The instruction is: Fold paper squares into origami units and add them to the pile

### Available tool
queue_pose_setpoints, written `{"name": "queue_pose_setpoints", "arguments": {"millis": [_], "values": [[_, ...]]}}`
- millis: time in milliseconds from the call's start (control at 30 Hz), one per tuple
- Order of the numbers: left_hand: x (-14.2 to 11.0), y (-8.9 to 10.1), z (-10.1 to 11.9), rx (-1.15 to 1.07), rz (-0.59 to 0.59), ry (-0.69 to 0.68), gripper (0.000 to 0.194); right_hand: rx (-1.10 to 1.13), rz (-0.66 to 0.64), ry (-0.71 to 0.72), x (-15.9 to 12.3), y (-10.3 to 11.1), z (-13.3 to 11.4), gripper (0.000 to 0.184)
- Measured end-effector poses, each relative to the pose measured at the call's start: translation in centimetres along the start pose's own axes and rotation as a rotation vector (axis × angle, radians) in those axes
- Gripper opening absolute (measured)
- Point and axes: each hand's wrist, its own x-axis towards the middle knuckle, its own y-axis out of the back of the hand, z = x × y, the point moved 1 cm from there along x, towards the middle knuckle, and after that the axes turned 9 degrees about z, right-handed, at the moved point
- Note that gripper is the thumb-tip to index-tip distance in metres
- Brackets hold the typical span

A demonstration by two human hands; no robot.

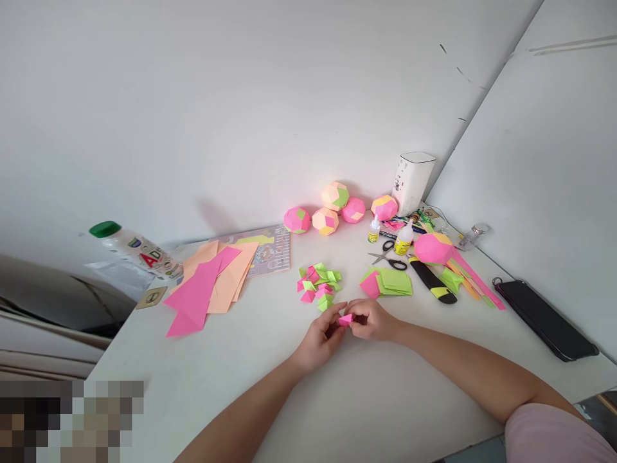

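Between my fingertips is a small folded piece of pink paper [346, 319], just above the white table. My left hand [321, 337] pinches its left side, and my right hand [371, 320] grips its right side. Right behind my left hand lies a loose heap of folded green and pink paper units [318, 283]. Beyond my right hand is a stack of green paper pieces [395, 281], with a pink piece [370, 285] at its left. The fingers partly cover the piece I hold.
Several faceted paper balls [325, 220] stand by the wall. Scissors [388, 257], glue bottles [403, 239], a yellow-black cutter [432, 280] and a black case [544, 318] lie to the right. Pink and peach sheets [202, 289] and a white bottle [139, 251] are at left.
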Motion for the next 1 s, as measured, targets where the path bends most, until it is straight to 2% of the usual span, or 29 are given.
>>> {"name": "queue_pose_setpoints", "arguments": {"millis": [233,400,633,833,1000], "values": [[0.29,0.32,0.00,-0.180,0.049,0.131,0.048,0.109,0.042,-0.092,0.14,0.29,0.26,0.017],[0.16,0.33,-0.14,-0.160,0.056,0.146,0.046,0.116,0.010,-0.113,0.19,0.31,0.19,0.014],[-0.02,0.20,-0.43,-0.067,0.045,0.111,0.041,0.074,-0.018,-0.012,0.21,0.04,0.08,0.014],[0.10,0.25,0.07,-0.188,0.047,0.164,0.042,0.084,0.034,-0.049,0.18,0.17,0.21,0.015],[0.24,0.38,-0.07,-0.236,0.050,0.154,0.041,0.092,0.060,-0.100,0.07,0.28,0.48,0.017]]}}
